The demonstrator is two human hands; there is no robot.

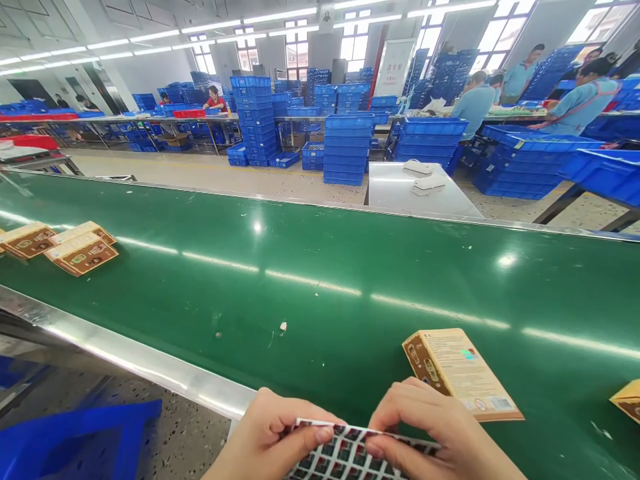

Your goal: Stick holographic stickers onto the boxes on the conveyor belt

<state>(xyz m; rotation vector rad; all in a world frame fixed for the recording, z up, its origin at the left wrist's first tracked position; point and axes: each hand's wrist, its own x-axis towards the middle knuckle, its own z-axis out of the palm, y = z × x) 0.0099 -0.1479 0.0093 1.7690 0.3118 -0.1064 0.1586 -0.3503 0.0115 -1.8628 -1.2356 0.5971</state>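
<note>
left hand (280,437): fingers pinching patterned sheet (345,453)
right hand (425,427): fingers pinching same sheet
box (465,373): just beyond right fingers

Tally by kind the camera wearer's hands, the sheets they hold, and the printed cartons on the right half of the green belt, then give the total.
Hands: 2 (left hand, right hand)
Patterned sheet: 1
Printed cartons: 2 (nearer carton, cut-off carton at picture's edge)
Total: 5
</note>
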